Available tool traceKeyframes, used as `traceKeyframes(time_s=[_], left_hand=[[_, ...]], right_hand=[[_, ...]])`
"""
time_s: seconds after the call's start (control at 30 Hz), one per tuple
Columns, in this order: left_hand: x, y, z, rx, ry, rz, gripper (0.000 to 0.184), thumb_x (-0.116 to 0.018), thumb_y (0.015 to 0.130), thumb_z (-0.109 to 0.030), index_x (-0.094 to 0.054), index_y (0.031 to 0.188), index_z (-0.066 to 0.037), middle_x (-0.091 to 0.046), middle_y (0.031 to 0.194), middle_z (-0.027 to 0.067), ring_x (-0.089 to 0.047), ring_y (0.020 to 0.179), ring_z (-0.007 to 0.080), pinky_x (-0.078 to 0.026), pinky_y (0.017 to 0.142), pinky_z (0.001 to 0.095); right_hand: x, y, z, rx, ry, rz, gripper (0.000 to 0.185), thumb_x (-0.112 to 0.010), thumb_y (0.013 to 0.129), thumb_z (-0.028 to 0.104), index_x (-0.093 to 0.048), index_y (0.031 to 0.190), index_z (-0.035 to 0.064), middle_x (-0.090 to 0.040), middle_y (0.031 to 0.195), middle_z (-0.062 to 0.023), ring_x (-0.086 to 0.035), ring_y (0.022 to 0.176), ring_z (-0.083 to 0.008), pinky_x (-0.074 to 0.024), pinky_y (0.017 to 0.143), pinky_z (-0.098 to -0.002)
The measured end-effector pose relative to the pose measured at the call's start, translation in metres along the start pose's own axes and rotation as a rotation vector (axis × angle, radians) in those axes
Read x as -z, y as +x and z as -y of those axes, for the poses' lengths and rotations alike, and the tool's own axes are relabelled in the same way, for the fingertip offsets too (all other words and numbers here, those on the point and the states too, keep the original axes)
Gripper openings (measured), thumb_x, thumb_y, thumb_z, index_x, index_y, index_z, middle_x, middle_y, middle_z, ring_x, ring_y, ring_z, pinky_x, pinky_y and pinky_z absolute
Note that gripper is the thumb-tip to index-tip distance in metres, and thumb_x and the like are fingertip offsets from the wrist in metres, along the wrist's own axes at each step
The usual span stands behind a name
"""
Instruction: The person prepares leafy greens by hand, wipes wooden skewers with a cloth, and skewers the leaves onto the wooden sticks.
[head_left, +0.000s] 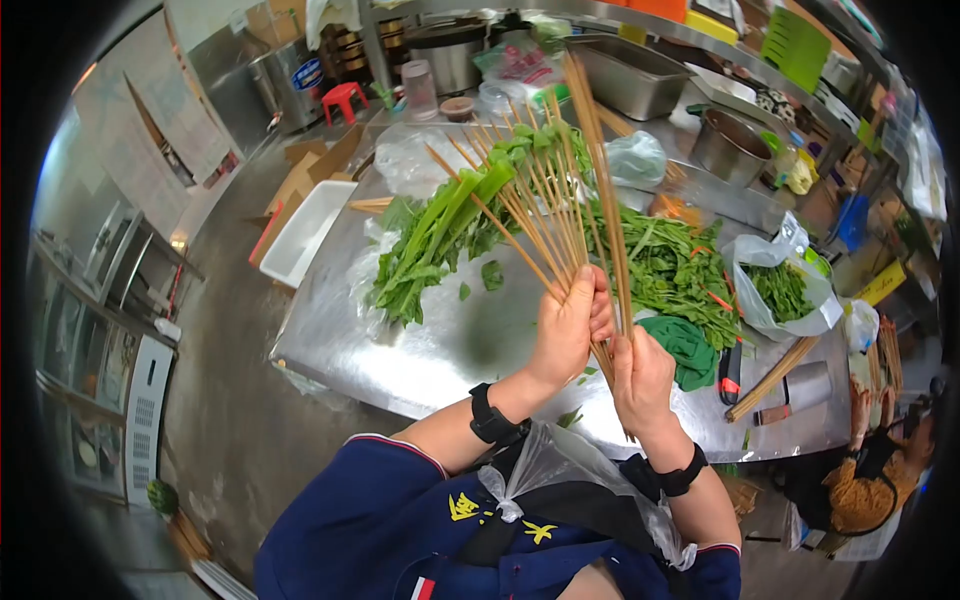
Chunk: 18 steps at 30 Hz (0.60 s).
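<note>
My left hand [572,322] is closed around the lower part of spread bamboo skewers [528,225], which fan upward over the table. Green pieces [540,148] show at their upper ends; whether they are threaded on I cannot tell. Close beside it, my right hand [645,382] grips a tighter, upright bundle of bamboo skewers [608,190]. Long-stemmed leafy greens [425,250] lie to the left on the steel table [400,370]. On the right are a heap of loose leaves [675,275] and a bunched green cloth [682,350], near my right hand.
A black-and-red handled tool [731,372], more skewers [772,378] and a cleaver [808,385] lie at the right edge. Behind are a plastic bag of greens [785,290], a pot [730,147] and a steel pan [630,85]. Another person [865,490] is at far right.
</note>
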<state>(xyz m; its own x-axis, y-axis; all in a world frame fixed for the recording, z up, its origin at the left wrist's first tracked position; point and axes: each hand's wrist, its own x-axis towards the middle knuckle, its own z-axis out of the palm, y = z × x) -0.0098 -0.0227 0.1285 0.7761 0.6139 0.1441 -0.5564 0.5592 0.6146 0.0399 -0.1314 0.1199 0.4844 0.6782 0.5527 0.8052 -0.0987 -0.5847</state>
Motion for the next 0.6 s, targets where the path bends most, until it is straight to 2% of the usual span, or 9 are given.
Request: traceKeyframes(time_s=[0.13, 0.2, 0.27, 0.37, 0.43, 0.47, 0.5, 0.53, 0.6], left_hand=[[0.020, -0.004, -0.014, -0.030, 0.054, -0.029, 0.025, -0.040, 0.094, -0.027, -0.045, 0.080, -0.006, -0.032, 0.058, -0.0050, -0.030, 0.046, 0.0037, -0.027, 0.040, 0.0176], [0.033, -0.007, -0.013, -0.022, 0.062, -0.039, 0.025, -0.041, 0.093, -0.027, -0.046, 0.080, -0.007, -0.031, 0.057, -0.0057, -0.030, 0.046, 0.0037, -0.025, 0.041, 0.0170], [0.053, -0.025, 0.002, 0.059, 0.591, -0.133, 0.025, -0.041, 0.093, -0.027, -0.046, 0.080, -0.006, -0.035, 0.058, -0.0049, -0.032, 0.047, 0.0034, -0.026, 0.040, 0.0178], [0.050, -0.028, -0.011, 0.111, 0.547, -0.175, 0.023, -0.042, 0.092, -0.026, -0.048, 0.081, -0.006, -0.038, 0.059, -0.0037, -0.035, 0.048, 0.0037, -0.028, 0.041, 0.0186], [0.055, -0.017, -0.024, 0.052, 0.323, -0.163, 0.023, -0.044, 0.092, -0.026, -0.049, 0.084, -0.004, -0.040, 0.061, -0.0022, -0.037, 0.048, 0.0061, -0.032, 0.042, 0.0206], [0.058, -0.009, -0.032, 0.010, 0.206, -0.073, 0.024, -0.044, 0.092, -0.025, -0.048, 0.086, -0.003, -0.041, 0.062, -0.0010, -0.038, 0.049, 0.0078, -0.035, 0.043, 0.0226], [0.055, -0.005, -0.043, -0.056, 0.240, -0.087, 0.023, -0.043, 0.092, -0.024, -0.048, 0.087, -0.002, -0.044, 0.065, 0.0005, -0.044, 0.052, 0.0093, -0.040, 0.046, 0.0247], [0.061, -0.002, -0.053, -0.086, 0.295, -0.043, 0.022, -0.042, 0.092, -0.022, -0.050, 0.092, 0.000, -0.051, 0.069, 0.0033, -0.052, 0.059, 0.0126, -0.048, 0.052, 0.0295], [0.062, 0.000, -0.066, -0.050, 0.268, -0.045, 0.024, -0.045, 0.090, -0.019, -0.050, 0.101, 0.001, -0.056, 0.077, 0.0062, -0.058, 0.068, 0.0169, -0.053, 0.063, 0.0355]], right_hand=[[-0.021, 0.019, 0.014, 0.101, 0.115, -0.016, 0.013, -0.046, 0.086, 0.008, -0.047, 0.075, 0.0013, -0.048, 0.058, -0.0123, -0.048, 0.052, -0.0319, -0.0380, 0.048, -0.0373], [-0.028, 0.035, 0.019, 0.065, 0.271, -0.164, 0.015, -0.041, 0.089, 0.011, -0.048, 0.079, 0.0019, -0.046, 0.056, -0.0074, -0.046, 0.048, -0.0226, -0.0354, 0.046, -0.0302], [0.003, 0.074, 0.045, -0.022, 0.495, -0.291, 0.021, -0.038, 0.092, 0.017, -0.047, 0.081, 0.0028, -0.042, 0.056, -0.0011, -0.039, 0.048, -0.0110, -0.0305, 0.045, -0.0240], [0.034, 0.097, 0.039, -0.154, 0.603, -0.348, 0.025, -0.036, 0.093, 0.023, -0.048, 0.080, 0.0048, -0.040, 0.058, 0.0034, -0.034, 0.051, -0.0048, -0.0271, 0.045, -0.0207], [0.034, 0.084, -0.003, -0.181, 0.343, -0.161, 0.025, -0.038, 0.092, 0.024, -0.048, 0.079, 0.0046, -0.040, 0.058, 0.0011, -0.035, 0.051, -0.0073, -0.0295, 0.046, -0.0232], [0.022, 0.064, -0.028, -0.158, 0.158, -0.129, 0.024, -0.039, 0.091, 0.023, -0.049, 0.078, 0.0056, -0.044, 0.057, -0.0043, -0.042, 0.050, -0.0127, -0.0343, 0.047, -0.0280], [0.013, 0.042, -0.047, -0.350, -0.016, 0.001, 0.023, -0.042, 0.090, 0.024, -0.051, 0.079, 0.0064, -0.050, 0.057, -0.0127, -0.051, 0.051, -0.0245, -0.0394, 0.050, -0.0363], [-0.003, 0.016, -0.077, -0.350, -0.138, 0.084, 0.023, -0.042, 0.089, 0.027, -0.053, 0.080, 0.0076, -0.054, 0.060, -0.0181, -0.054, 0.057, -0.0344, -0.0413, 0.054, -0.0420], [-0.019, -0.019, -0.097, -0.346, -0.283, 0.238, 0.027, -0.043, 0.088, 0.030, -0.051, 0.078, 0.0060, -0.055, 0.063, -0.0194, -0.055, 0.062, -0.0379, -0.0414, 0.056, -0.0458]])
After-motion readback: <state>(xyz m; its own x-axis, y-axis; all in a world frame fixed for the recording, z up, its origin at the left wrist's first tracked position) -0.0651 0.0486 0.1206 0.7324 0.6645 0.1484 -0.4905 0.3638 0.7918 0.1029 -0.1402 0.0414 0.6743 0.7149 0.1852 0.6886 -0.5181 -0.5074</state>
